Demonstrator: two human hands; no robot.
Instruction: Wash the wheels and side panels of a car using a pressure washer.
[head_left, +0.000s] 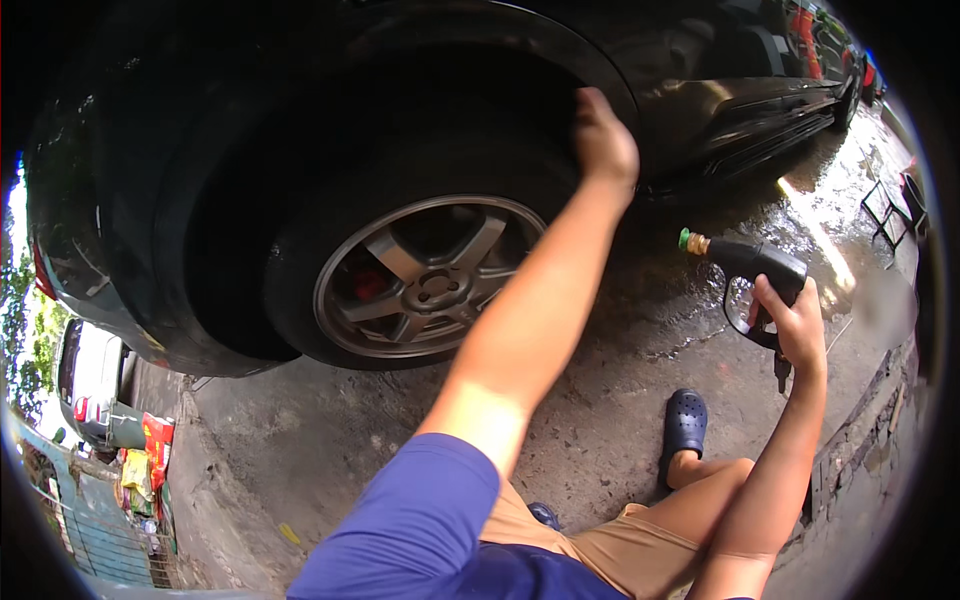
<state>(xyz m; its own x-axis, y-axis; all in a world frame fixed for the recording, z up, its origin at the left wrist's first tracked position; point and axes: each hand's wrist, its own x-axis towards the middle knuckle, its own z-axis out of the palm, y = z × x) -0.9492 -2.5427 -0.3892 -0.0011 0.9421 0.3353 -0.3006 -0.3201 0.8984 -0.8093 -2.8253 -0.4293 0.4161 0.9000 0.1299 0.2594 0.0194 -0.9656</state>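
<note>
In my right hand (802, 326) is a black pressure washer spray gun (761, 266), gripped by its handle near the trigger guard. Its brass fitting and green nozzle tip (683, 239) point left towards the car. My left arm stretches across the front of a silver multi-spoke alloy wheel (401, 255). At the rear side of the dark wheel arch (628, 82) is my left hand (609, 150), slightly blurred. Its fingers are mostly lost in shadow, so I cannot tell whether they touch the arch or the black tire (289, 300).
The black car's body (697, 97) fills the top. Wet concrete (675, 315) lies beneath its side. A dark metal frame (885, 214) stands far right, beside a broken concrete edge (862, 420). At left are colourful bags (156, 450), a wire rack (112, 555) and another vehicle (90, 375).
</note>
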